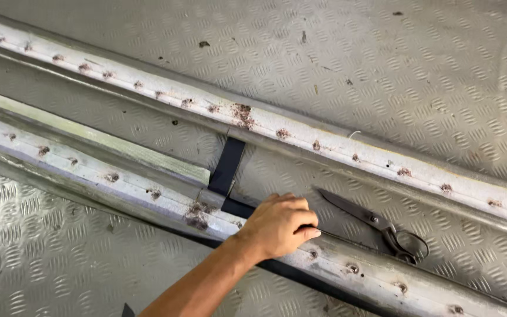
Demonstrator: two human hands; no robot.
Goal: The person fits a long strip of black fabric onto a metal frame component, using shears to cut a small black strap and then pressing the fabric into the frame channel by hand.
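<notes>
Our one visible hand [277, 226], likely the left, presses closed over the black strip [227, 166] on the near rusty metal rail [118, 182]; the other hand is out of view. We should keep the strip flat and taut. Scissors [377, 224] lie just beside on the checker-plate floor [418, 64].

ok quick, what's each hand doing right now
left hand: closed, pressing on the black strip at the metal rail
right hand: not in view
</notes>
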